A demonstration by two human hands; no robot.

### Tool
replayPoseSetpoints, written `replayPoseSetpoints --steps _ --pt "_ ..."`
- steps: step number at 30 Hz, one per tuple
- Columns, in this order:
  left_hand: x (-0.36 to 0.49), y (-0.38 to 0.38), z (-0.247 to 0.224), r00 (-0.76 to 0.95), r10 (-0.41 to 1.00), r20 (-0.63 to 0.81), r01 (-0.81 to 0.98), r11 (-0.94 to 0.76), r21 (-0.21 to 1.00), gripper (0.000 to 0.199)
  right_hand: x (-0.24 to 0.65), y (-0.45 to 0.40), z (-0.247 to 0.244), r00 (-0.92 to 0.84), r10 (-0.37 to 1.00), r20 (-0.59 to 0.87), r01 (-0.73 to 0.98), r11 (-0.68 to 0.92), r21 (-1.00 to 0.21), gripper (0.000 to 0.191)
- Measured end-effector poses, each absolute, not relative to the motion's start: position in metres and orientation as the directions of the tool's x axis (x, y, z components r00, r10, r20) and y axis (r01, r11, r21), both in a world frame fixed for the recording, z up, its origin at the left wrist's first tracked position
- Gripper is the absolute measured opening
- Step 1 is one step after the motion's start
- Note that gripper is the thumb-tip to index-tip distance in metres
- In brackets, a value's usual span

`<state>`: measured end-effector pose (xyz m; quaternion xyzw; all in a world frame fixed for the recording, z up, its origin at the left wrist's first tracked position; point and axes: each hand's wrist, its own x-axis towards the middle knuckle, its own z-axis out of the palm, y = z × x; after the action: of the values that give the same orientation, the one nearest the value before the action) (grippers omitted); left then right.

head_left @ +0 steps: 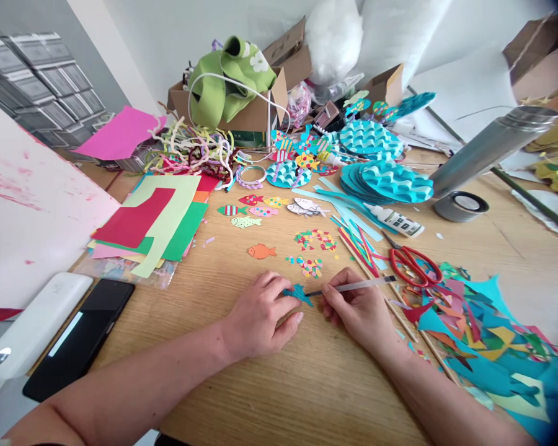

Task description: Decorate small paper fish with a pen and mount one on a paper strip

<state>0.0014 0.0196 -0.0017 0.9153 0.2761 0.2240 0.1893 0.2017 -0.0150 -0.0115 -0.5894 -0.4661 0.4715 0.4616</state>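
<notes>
My left hand (260,314) lies on the table with its fingers curled, its fingertips holding a small blue paper fish (299,293) flat against the wood. Part of that fish is hidden under the fingers. In my right hand (356,310) a slim pen (365,284) with a pale, see-through barrel is pinched, its dark tip at the fish's tail end. Just beyond my hands lie an orange paper fish (261,251), a pile of paper dots (310,267) and a pile of small paper triangles (316,239). Several decorated paper fish (245,222) lie farther back.
Red-handled scissors (416,265) and paper scraps (488,341) spread at the right, near thin wooden sticks (439,358). A glue bottle (397,222) and a steel flask (493,152) are behind. Coloured sheets (181,232) and a phone (81,337) lie left.
</notes>
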Motion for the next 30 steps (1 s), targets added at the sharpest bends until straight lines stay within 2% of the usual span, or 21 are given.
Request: replayPoseSetpoints --steps 7,16,24,30 --pt "0.002 0.019 -0.001 0.742 0.597 0.305 0.42 -0.769 0.482 0.022 0.205 -0.018 -0.01 0.211 0.972 -0.1 0.037 -0.11 -0.993 0.033" --pt "0.002 0.017 0.001 0.74 0.609 0.286 0.447 -0.763 0.467 0.022 0.202 -0.024 -0.01 0.352 0.934 0.059 0.092 0.028 -0.995 0.024" --pt "0.001 0.013 0.003 0.768 0.591 0.247 0.458 -0.776 0.433 0.03 0.21 -0.029 -0.012 0.187 0.982 0.019 0.106 -0.001 -0.994 0.019" --pt "0.003 0.014 0.002 0.795 0.585 0.16 0.493 -0.777 0.391 0.035 0.209 -0.028 -0.008 0.242 0.969 0.046 0.051 0.035 -0.998 0.016"
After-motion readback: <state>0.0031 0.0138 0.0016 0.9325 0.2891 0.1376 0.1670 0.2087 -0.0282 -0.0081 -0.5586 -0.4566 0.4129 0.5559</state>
